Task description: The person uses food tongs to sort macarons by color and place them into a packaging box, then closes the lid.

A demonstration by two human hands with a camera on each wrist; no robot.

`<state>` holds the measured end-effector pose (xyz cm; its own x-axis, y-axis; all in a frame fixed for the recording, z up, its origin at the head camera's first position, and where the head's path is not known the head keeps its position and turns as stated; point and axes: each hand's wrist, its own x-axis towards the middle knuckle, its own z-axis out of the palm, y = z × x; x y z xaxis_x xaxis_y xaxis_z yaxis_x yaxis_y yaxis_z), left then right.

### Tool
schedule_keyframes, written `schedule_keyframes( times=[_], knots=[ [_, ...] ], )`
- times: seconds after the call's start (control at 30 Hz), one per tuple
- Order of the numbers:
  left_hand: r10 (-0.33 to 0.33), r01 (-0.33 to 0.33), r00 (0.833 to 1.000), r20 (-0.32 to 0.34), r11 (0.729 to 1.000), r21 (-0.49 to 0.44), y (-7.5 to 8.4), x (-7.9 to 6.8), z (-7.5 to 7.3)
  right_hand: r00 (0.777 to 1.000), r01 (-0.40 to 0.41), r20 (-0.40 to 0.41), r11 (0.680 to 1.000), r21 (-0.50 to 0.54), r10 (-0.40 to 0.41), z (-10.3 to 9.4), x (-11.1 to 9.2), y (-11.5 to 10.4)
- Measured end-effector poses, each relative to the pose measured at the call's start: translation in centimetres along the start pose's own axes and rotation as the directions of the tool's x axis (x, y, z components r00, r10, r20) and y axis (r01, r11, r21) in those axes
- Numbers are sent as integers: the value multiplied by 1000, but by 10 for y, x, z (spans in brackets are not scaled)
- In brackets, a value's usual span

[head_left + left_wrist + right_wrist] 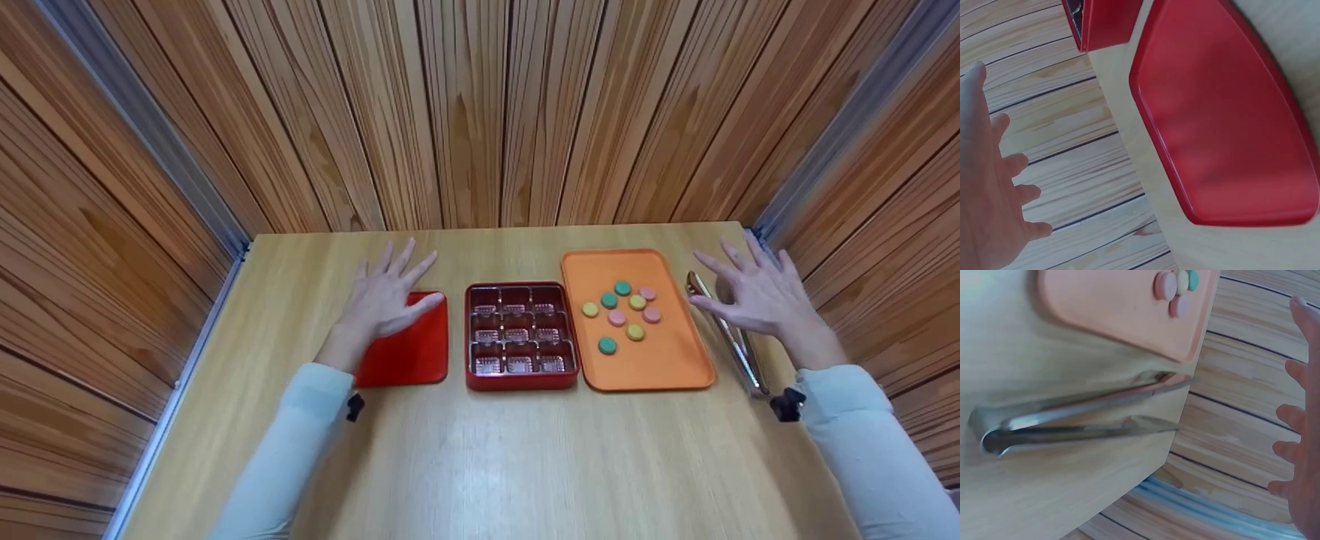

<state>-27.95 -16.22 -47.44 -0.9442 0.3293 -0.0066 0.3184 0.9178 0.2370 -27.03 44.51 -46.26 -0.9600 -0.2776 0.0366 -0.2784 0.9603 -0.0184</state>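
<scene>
My left hand [384,298] is held with fingers spread over a flat red lid [409,349], holding nothing. On the other side, my right hand [761,296] spreads its fingers above metal tongs [1084,413], which lie on the table right of an orange tray [675,364]. Several small round macarons lie on that tray, among them a green one [607,346], a yellow one [635,332] and a pink one [651,315]. Between lid and tray stands a red box [521,381] with a clear divided insert whose compartments hold nothing. In the head view the right hand partly covers the tongs.
The light wooden table [480,465] carries everything. Wood-panelled walls [480,112] enclose it at the back and both sides, with a metal strip [180,150] in the back left corner and another [847,112] at the back right.
</scene>
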Motion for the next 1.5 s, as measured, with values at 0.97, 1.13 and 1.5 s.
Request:
schedule_keyframes(
  times=[0.97,1.13,1.5],
  knots=[
    [-47,7,997,-57,829,-560,36,-11,37,974,-223,17,951,215,225,27,-19,6],
    [-60,18,997,-47,781,-624,45,-14,49,971,-234,22,943,238,236,37,-22,5],
    [-52,30,999,-8,692,-721,53,-21,79,951,-311,92,905,290,297,52,-29,6]
  ],
)
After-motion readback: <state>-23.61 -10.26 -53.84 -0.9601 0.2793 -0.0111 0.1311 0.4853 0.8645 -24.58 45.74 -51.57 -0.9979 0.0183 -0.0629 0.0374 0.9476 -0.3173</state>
